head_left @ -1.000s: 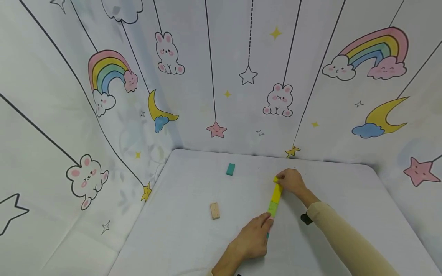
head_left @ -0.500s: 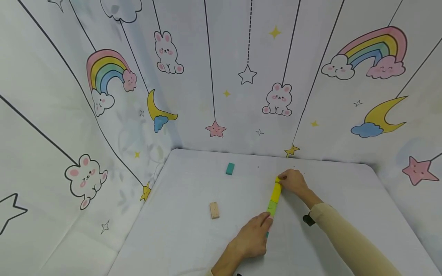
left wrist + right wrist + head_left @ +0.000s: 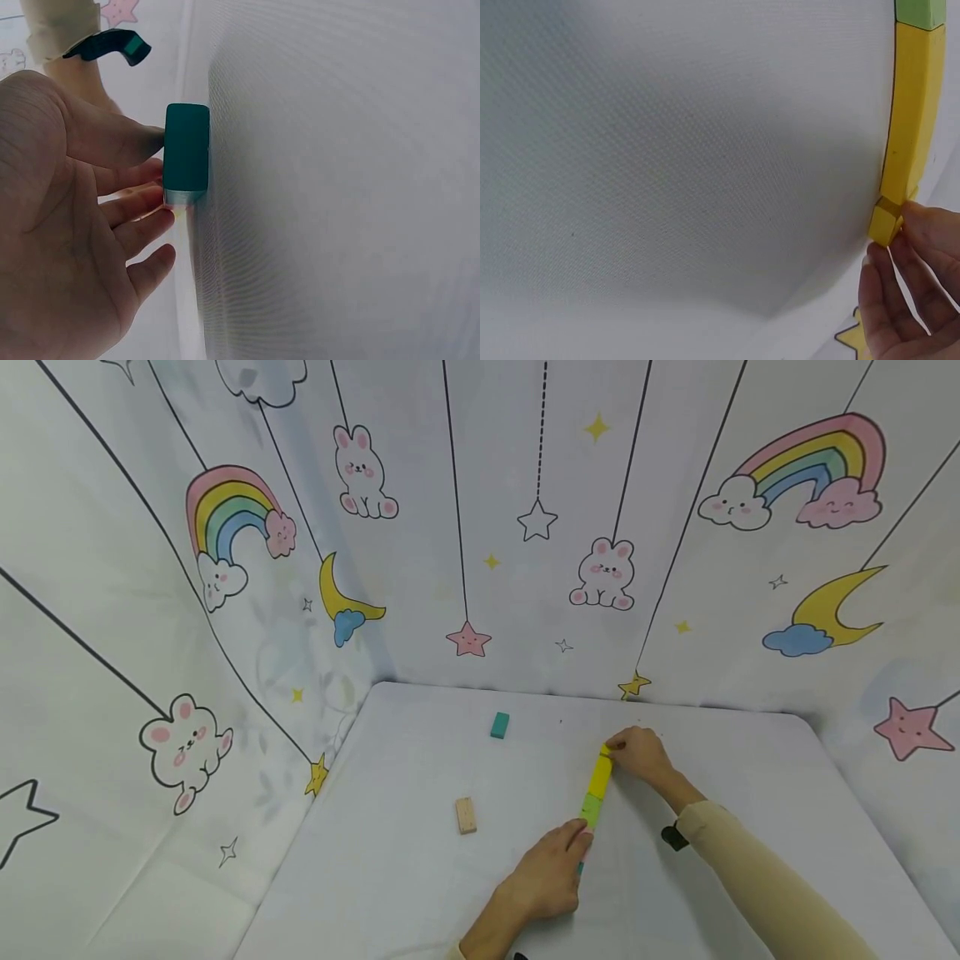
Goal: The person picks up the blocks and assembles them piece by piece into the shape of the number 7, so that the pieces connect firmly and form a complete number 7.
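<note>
A narrow row of blocks, with long yellow (image 3: 600, 777), green (image 3: 591, 811), pink and teal parts, lies on the table. My left hand (image 3: 543, 872) rests against its near part, partly covering the pink; the thumb and fingertips touch it beside the teal end block (image 3: 187, 148). At the far end my right hand (image 3: 643, 756) pinches a small yellow block (image 3: 883, 223) between thumb and fingers. In the right wrist view this block meets the end of the long yellow one (image 3: 913, 105), slightly askew.
A teal block (image 3: 499, 725) lies near the table's back edge. The plain wooden block (image 3: 466, 816) is left of the row. Behind the white table (image 3: 360, 827) stand cloth walls with printed rabbits, stars and rainbows. A dark object hangs at the right sleeve.
My right hand has shifted slightly right with the small yellow block, bringing it more in line with the row. The left hand keeps its place on the blocks.
</note>
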Available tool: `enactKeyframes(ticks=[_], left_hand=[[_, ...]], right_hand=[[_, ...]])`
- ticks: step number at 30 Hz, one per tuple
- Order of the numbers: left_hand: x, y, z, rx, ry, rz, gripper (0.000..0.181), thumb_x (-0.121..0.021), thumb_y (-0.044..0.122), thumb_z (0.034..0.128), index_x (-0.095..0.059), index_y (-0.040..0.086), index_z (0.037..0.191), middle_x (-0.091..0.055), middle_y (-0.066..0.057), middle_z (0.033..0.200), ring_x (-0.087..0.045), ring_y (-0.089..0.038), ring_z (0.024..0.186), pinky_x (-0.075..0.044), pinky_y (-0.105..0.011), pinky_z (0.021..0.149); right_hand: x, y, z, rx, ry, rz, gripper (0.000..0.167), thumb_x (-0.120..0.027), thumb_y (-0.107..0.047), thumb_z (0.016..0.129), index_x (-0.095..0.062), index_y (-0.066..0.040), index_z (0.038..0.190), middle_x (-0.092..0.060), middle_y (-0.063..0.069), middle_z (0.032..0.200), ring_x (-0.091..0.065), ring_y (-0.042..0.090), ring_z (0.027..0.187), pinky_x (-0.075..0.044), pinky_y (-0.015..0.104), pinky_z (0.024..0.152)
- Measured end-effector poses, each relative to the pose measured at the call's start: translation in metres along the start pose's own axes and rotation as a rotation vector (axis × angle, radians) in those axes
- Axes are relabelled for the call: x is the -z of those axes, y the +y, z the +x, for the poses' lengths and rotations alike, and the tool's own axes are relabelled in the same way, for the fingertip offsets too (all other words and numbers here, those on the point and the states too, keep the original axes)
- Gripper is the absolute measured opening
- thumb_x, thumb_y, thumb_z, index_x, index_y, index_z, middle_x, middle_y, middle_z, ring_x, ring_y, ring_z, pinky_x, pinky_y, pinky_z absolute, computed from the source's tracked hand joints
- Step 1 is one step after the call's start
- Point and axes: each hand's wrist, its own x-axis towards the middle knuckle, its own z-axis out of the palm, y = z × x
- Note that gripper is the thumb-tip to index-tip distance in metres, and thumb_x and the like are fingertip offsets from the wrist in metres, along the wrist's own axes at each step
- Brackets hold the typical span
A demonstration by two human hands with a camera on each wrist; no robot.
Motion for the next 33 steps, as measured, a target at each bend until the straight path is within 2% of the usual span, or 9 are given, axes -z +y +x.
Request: enactKeyframes(ticks=[15,24,33], left_hand=[[0.0014,0.0019,-0.002,-0.013,0.055,0.01,0.065,-0.063,0.015,0.0938,-0.044,0.012,0.156,-0.04,-0.006,0.16,-0.047,-0.019,0.143,-0.038,-0.03,0.119],[0.0027,0.0028,-0.0025,-0.008,0.05,0.004,0.065,-0.063,0.015,0.0936,-0.044,0.012,0.155,-0.04,-0.006,0.16,-0.047,-0.018,0.143,-0.038,-0.03,0.119],[0.004,0.0035,-0.0026,-0.005,0.047,0.002,0.063,-0.062,0.015,0.0942,-0.045,0.012,0.155,-0.041,-0.006,0.16,-0.046,-0.018,0.143,-0.037,-0.03,0.119]], right_hand=[[0.0029,0.0008,-0.0035,0.026,0.018,0.036,0.022,-0.075,-0.006,0.092,-0.078,0.005,0.111,-0.076,0.021,0.109,-0.07,0.036,0.099,-0.06,0.051,0.085],[0.0004,0.0021,-0.0038,0.003,0.0,0.049,0.021,-0.075,-0.008,0.093,-0.079,0.003,0.111,-0.076,0.019,0.11,-0.07,0.033,0.098,-0.061,0.046,0.083],[0.0001,0.0046,-0.0057,-0.006,-0.006,0.068,0.021,-0.074,-0.008,0.094,-0.079,0.001,0.112,-0.076,0.018,0.112,-0.069,0.032,0.1,-0.06,0.047,0.084]])
